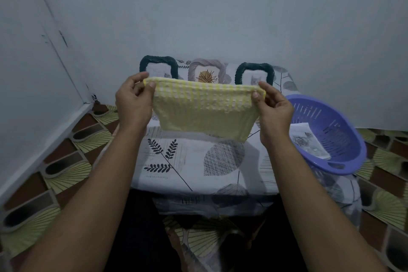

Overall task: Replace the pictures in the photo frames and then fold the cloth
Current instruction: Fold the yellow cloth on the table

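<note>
A yellow and white checked cloth (204, 109) hangs in the air above the small table (198, 170), stretched between both hands. My left hand (132, 100) pinches its upper left corner and my right hand (273, 108) pinches its upper right corner. Behind the cloth, against the wall, stand three photo frames: a dark green one (159, 66) at the left, a grey one (207, 70) with an orange picture in the middle, and a dark green one (254, 74) with a cat picture at the right. The cloth hides their lower parts.
A purple plastic basket (331, 137) sits at the table's right edge with printed pictures (309, 141) inside. The table wears a white leaf-patterned cover. Walls close in at the back and left. Patterned tile floor surrounds the table.
</note>
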A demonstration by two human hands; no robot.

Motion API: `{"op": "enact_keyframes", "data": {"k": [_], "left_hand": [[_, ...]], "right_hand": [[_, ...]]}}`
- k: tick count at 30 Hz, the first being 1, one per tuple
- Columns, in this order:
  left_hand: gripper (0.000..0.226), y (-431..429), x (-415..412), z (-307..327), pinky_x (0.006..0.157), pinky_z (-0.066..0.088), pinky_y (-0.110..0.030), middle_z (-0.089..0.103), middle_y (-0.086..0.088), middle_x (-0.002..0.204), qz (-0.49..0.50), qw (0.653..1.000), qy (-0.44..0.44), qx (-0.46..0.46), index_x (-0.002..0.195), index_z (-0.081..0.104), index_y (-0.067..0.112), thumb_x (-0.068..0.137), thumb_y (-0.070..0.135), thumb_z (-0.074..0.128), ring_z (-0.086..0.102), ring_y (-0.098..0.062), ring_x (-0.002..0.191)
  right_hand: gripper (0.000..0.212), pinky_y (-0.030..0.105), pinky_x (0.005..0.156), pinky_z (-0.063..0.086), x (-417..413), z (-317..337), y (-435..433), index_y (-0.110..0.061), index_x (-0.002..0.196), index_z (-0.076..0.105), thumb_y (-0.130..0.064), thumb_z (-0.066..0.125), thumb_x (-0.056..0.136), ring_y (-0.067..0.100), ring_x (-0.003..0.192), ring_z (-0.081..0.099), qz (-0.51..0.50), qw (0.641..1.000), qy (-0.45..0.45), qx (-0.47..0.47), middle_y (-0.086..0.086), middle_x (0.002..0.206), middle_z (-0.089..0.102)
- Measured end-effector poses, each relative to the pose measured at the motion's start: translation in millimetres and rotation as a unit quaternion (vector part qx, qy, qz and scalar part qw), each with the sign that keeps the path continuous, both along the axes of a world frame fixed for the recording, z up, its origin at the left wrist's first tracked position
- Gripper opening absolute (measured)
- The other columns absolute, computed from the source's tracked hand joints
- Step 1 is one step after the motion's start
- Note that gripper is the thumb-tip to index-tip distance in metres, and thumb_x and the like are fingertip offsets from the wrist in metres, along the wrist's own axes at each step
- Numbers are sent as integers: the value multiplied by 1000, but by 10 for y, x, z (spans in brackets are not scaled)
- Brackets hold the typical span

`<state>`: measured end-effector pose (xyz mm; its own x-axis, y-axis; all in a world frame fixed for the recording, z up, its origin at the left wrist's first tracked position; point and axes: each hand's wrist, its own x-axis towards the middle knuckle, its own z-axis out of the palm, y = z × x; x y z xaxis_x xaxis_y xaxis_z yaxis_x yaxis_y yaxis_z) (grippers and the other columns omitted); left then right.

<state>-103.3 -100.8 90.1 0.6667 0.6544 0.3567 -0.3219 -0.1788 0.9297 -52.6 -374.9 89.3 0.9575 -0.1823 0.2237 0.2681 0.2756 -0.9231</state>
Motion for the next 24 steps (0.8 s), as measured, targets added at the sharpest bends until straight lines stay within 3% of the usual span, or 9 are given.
{"op": "enact_keyframes", "data": {"k": [6,13,17,20,22,24], "left_hand": [[12,27,13,17,79,58,-28,75,2,95,16,999,-4,27,98,72,30,89,22,71,72,-9,88],[6,14,-4,-1,75,56,-25,72,11,86,52,998,10,39,93,72,29,88,31,73,67,-2,79],[11,16,5,-34,82,57,-33,72,2,98,66,996,28,60,90,69,34,86,44,70,68,-10,91],[16,5,25,-52,83,55,-37,70,1,98,75,994,38,65,94,65,26,90,42,65,65,-12,91],[17,-11,43,-61,80,55,-39,68,1,93,69,995,35,55,95,63,23,91,40,64,63,-10,84],[17,-45,56,-64,80,55,-37,67,4,91,86,993,42,66,95,63,22,91,38,64,63,-9,83]], "right_hand": [[29,30,90,58,7,31,-47,-17,107,73,-4,78,82,9,90,68,-14,999,30,-4,10,106,73],[18,28,87,58,29,-31,-90,-18,99,75,-10,79,83,8,93,71,-25,998,39,-32,1,97,75],[15,24,79,57,52,-77,-84,-26,88,75,-13,80,83,3,82,71,-73,993,17,-94,-4,88,75],[15,35,83,59,82,-126,-64,-41,79,72,-28,80,82,11,89,71,-117,975,-2,-187,0,101,72],[11,35,83,58,87,-129,-30,-39,80,69,-32,76,86,11,91,68,-121,967,-9,-225,-1,100,70],[8,27,74,53,72,-114,18,-32,84,68,-28,72,90,3,81,64,-115,965,-13,-236,-9,86,69]]}}
